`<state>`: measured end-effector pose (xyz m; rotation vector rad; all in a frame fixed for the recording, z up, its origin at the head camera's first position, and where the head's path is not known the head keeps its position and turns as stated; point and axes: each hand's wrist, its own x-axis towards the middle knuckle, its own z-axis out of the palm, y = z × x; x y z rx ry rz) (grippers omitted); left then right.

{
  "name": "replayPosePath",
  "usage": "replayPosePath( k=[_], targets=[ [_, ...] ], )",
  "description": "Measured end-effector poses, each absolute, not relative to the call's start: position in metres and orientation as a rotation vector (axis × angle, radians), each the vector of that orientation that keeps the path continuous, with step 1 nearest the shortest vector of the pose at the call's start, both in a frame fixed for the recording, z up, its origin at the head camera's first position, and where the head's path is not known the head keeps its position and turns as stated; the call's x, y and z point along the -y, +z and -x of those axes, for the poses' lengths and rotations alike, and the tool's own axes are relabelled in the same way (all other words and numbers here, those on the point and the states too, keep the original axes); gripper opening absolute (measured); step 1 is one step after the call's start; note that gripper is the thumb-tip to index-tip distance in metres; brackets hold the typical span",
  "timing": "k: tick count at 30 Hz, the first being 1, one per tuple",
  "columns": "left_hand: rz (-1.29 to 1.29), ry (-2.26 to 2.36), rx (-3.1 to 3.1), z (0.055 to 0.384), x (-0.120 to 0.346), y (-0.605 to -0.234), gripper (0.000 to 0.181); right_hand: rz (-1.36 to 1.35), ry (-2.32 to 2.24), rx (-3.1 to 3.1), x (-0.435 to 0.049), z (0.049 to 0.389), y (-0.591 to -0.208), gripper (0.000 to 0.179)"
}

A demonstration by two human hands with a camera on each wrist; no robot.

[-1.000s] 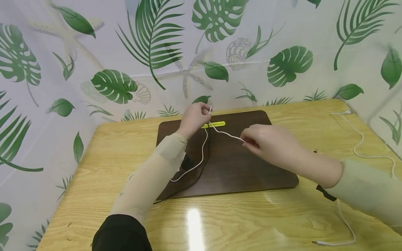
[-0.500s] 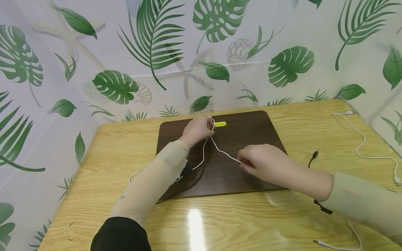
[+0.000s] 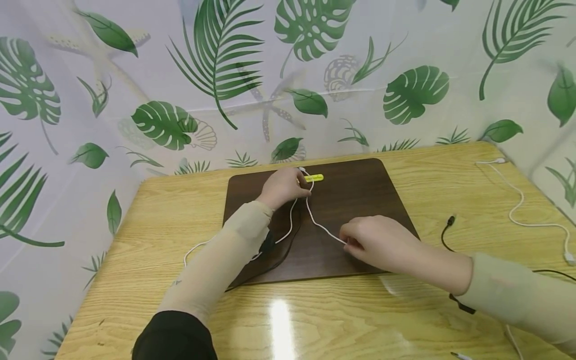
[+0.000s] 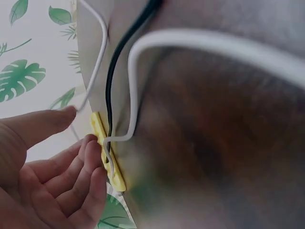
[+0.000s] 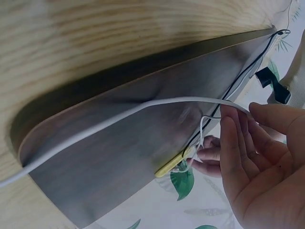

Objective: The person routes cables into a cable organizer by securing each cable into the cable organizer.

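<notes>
At the board's far edge, my left hand (image 3: 283, 187) is at a yellow slotted cable holder (image 4: 108, 152). A white charging cable (image 3: 319, 225) passes its thumb tip, and its curled fingers are right beside the holder in the left wrist view. My right hand (image 3: 375, 240) pinches the same cable lower down over the board, with a long end trailing past it in the right wrist view. A black cable (image 4: 109, 90) and another white cable (image 4: 132, 90) run into the holder. A small white plug (image 3: 302, 170) shows just beyond the left fingers.
The dark brown board (image 3: 360, 200) lies on a wooden table (image 3: 180, 215). At the right lie a white cable (image 3: 517, 200), a black plug (image 3: 451, 220) with its cord, and a white cable tip (image 3: 461, 356) near the front. A leaf-print cloth (image 3: 342, 90) hangs behind.
Both hands have come down and nearer, the left beside the yellow holder. The right hand has lowered over the board, and the white cable between the hands now hangs in a looser curve.
</notes>
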<state>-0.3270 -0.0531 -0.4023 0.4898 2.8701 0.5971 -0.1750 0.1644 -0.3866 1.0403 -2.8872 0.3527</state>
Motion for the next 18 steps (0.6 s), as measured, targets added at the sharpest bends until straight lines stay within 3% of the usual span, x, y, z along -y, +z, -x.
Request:
replayPosePath(
  k=[10, 18],
  targets=[
    [-0.457, 0.694, -2.928, 0.336, 0.049, -0.401, 0.024, -1.074, 0.352, 2.905, -0.158, 0.173, -0.389, 0.014],
    [-0.516, 0.614, -2.936, 0.335, 0.036, -0.405, 0.038, -1.124, 0.373, 2.875, -0.153, 0.172, -0.391, 0.014]
  ],
)
